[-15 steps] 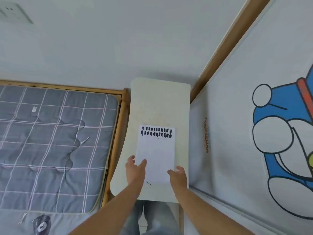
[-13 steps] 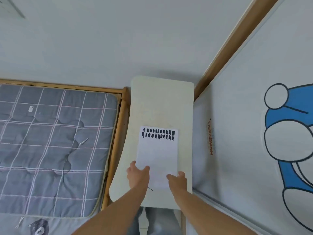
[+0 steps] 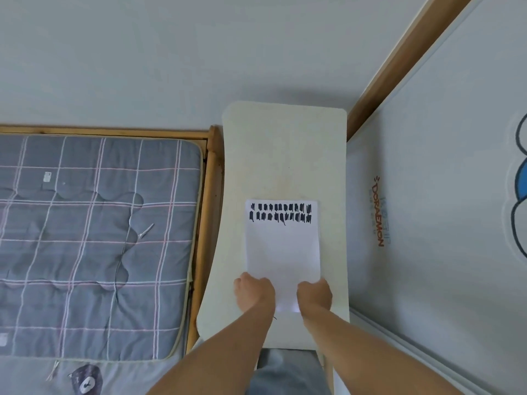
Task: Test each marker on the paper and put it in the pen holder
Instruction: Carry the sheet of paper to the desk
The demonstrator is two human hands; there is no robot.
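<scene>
Bed [image 3: 94,240] with grey checked quilt sat far left, against the table [image 3: 285,155]. Left hand [image 3: 253,293], fingers curled, gripped the paper's near-left corner. Paper [image 3: 282,252] lay lengthwise on the table's near half, two rows of black marker strokes along its far edge. Right hand [image 3: 315,293], fingers curled, gripped the near-right corner. Doraemon-print sheet [image 3: 427,223] lay right of the table.

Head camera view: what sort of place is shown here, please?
Most likely a bedroom, perhaps a child's. A grey checked quilt lies in a wooden bed frame, a small white table holding a marked paper stands beside it, and a Doraemon-printed surface is on the right.
</scene>
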